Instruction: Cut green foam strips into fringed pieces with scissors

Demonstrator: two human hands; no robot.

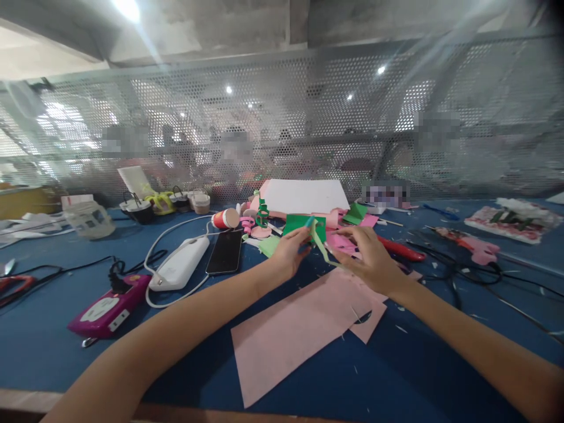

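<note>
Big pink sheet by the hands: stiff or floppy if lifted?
Probably floppy: the pink sheet looks thin and broad. Likely light, with little visible thickness at its edge. Pushed, it may slide or buckle, since it lies flat on the table.

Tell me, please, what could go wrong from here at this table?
The narrow light green strip in the left hand might tear if the right hand pulls it hard. The left forearm passes close to the white cable, so it could catch the cable and drag it.

Blue table [198, 379]; pink paper [295, 335], phone [224, 252]
</note>
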